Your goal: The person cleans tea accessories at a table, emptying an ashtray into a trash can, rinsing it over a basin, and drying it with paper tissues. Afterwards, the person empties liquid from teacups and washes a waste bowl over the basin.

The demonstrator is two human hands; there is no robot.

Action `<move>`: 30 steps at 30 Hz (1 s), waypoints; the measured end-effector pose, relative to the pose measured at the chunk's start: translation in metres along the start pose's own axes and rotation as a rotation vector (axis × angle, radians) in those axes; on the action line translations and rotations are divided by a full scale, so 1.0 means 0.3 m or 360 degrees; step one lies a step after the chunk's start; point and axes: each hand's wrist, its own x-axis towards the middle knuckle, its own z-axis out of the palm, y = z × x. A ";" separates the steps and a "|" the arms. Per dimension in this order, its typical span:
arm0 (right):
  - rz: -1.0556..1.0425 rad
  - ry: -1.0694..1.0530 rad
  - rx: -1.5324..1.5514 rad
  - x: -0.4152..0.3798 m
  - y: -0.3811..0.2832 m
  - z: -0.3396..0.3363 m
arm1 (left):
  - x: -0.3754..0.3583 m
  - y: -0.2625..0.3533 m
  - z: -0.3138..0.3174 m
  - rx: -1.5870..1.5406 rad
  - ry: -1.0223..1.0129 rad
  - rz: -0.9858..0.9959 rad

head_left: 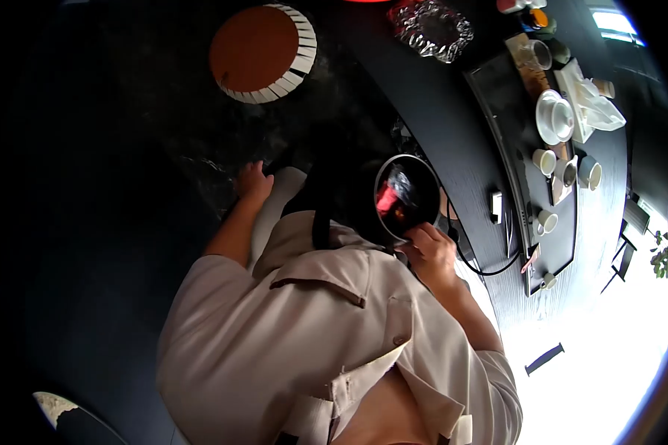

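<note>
A round black bin [372, 215] stands in front of me, with a light rim and a bag-like shiny item and something red [387, 199] inside. My right hand [432, 252] is closed on the bin's near right rim. Its fingertips curl over the edge. Off to the left, my left hand [254, 182] rests by my knee over the dark floor, fingers loosely stretched and nothing visible in them. The bin's contents are blurred, so I cannot make out what they are.
Along the right runs a dark table [453, 126] with a black tray [490, 104] bearing several cups, a white lidded bowl [554, 117] and a tissue box [571, 81]. Crumpled foil [434, 30] lies at its far end. A round brown-topped stool [256, 52] stands far left. A black cable [482, 273] hangs nearby.
</note>
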 end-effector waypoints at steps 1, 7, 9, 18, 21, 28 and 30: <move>0.0054 -0.0031 -0.0009 0.016 0.030 0.064 | -0.042 0.039 -0.021 0.0254 0.0227 0.0284; 0.0392 -0.0077 0.0020 0.065 0.309 0.320 | 0.079 0.409 0.048 -0.0556 -0.0277 0.1199; 0.0500 -0.0050 0.0030 0.071 0.435 0.390 | 0.175 0.587 0.132 -0.1122 -0.1010 0.0655; 0.0243 0.0095 -0.0328 0.052 0.830 0.578 | 0.428 0.987 0.493 -0.1132 -0.2086 0.0887; 0.0208 0.0122 -0.0313 0.004 0.840 0.621 | 0.419 0.964 0.577 -0.1384 -0.2200 0.0917; 0.0538 0.0156 0.0048 -0.048 0.952 0.657 | 0.410 1.001 0.636 -0.1153 -0.1927 0.0695; 0.0622 0.0196 0.0139 -0.036 1.037 0.675 | 0.446 1.027 0.670 -0.1199 -0.1676 0.0578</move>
